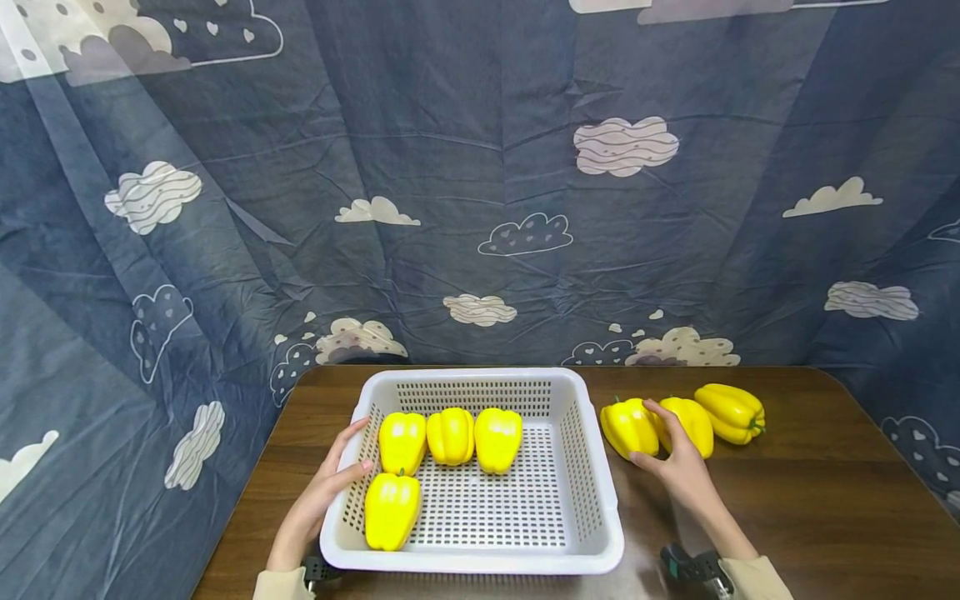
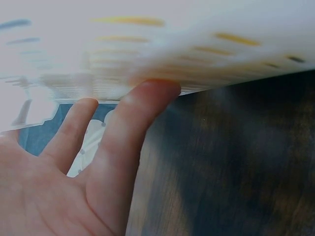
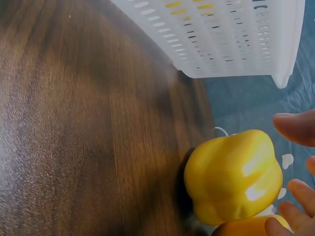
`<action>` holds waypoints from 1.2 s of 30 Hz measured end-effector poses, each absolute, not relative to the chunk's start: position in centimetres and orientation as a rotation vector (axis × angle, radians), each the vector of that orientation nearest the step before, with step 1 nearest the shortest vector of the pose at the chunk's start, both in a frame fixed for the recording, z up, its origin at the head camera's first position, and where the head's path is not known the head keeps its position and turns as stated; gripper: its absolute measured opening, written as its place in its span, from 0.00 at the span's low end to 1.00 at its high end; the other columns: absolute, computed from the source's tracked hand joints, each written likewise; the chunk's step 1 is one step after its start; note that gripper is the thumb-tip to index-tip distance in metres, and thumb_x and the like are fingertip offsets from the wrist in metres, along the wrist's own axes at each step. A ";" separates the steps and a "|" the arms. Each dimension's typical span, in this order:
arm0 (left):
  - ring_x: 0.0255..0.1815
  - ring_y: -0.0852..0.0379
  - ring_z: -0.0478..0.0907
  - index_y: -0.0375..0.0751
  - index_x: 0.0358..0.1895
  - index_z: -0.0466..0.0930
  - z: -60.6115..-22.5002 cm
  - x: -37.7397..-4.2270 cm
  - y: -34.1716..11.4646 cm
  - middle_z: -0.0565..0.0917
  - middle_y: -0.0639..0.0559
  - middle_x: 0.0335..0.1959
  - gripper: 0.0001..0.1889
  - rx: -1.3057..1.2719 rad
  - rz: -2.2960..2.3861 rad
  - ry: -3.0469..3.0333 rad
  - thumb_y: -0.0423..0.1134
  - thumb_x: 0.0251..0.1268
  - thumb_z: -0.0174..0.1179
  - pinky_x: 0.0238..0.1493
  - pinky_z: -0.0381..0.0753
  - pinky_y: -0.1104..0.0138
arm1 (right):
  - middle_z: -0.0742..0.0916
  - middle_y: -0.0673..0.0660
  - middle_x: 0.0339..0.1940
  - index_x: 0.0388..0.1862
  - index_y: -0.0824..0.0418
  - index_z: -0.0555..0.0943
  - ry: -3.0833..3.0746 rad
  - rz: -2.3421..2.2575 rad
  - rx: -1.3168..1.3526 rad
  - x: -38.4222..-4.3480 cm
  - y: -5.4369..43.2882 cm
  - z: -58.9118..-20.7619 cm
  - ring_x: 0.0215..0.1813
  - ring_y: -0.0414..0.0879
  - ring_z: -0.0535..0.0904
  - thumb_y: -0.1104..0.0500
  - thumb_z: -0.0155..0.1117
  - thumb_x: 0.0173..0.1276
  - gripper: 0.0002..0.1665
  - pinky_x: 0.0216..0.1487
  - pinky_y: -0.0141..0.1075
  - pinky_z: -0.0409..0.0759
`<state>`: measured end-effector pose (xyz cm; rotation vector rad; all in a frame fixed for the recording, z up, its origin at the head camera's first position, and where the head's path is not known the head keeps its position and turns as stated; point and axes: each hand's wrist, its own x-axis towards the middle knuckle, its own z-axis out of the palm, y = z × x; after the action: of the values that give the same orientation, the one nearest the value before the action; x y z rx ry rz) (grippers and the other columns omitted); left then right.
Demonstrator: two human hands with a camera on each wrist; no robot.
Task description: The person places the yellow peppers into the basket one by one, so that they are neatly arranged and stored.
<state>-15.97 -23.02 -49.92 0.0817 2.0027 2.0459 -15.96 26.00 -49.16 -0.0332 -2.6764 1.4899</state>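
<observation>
A white plastic basket [image 1: 588, 558] with slotted walls holds several yellow bell peppers; one bell pepper [image 1: 392, 512] lies at its near left, the others in a row behind. My left hand [image 1: 318, 498] rests against the basket's left side, and the left wrist view shows its extended fingers [image 2: 130, 128] touching the outer wall. Right of the basket, my right hand [image 1: 684, 468] reaches over the nearest loose bell pepper [image 3: 231, 174], thumb and fingers spread. In the right wrist view a gap shows between them and that pepper.
Two more yellow bell peppers lie beside it on the brown wooden table [image 1: 825, 500]: a middle pepper [image 1: 693, 425], partly behind my fingers, and a far right pepper [image 1: 731, 412] on its side. A dark blue cloud-patterned cloth [image 1: 525, 283] hangs behind the table.
</observation>
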 end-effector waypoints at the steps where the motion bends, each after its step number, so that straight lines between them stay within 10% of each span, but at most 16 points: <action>1: 0.68 0.32 0.54 0.55 0.74 0.49 -49.9 -16.0 -23.0 0.46 0.39 0.75 0.34 0.081 2.043 2.005 0.35 0.69 0.51 0.56 0.68 0.43 | 0.60 0.70 0.73 0.74 0.64 0.54 -2.680 1.485 -0.029 -16.1 26.0 -49.2 0.71 0.70 0.50 0.68 0.69 0.57 0.49 0.66 0.64 0.49; 36: 0.69 0.32 0.53 0.56 0.74 0.48 -49.9 -15.9 -23.2 0.45 0.39 0.75 0.34 0.084 2.049 1.992 0.35 0.69 0.50 0.55 0.69 0.42 | 0.59 0.72 0.72 0.70 0.68 0.58 -2.699 1.213 0.047 -17.9 25.6 -51.2 0.69 0.71 0.53 0.76 0.69 0.46 0.51 0.63 0.65 0.54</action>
<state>-15.91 -23.17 -49.91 0.0838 1.9925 2.0488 -17.85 25.58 -51.24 0.0471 -2.6994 1.2126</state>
